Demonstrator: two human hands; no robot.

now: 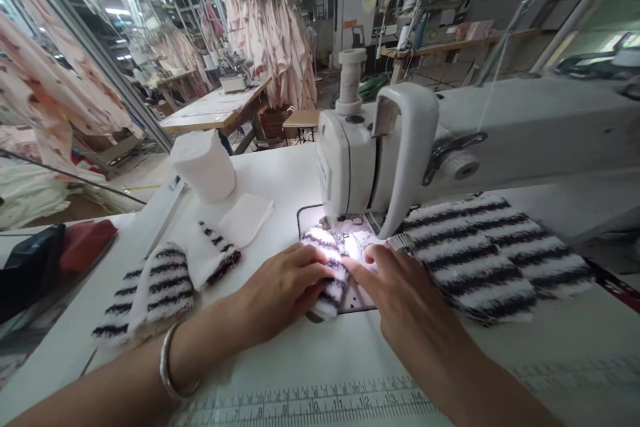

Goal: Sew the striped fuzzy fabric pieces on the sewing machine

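A small black-and-white striped fluffy fabric piece (334,293) lies under the needle area of a white sewing machine (345,160), lit by its lamp. My left hand (285,287) presses on this piece from the left, fingers bunched together and closed on it. My right hand (405,287) rests to the right of the needle. Its thumb reaches the piece's right edge, while the index finger bends down apart from the thumb over the metal plate (357,301); nothing shows pinched between them. The needle tip is hard to make out in the glare.
Larger striped pieces (480,253) lie right of my right hand. Left of my left hand are sewn striped pieces (167,287), a white cloth (247,219) and a white roll (204,167). A ruler strip (320,407) runs along the front; pink garments (270,33) hang behind.
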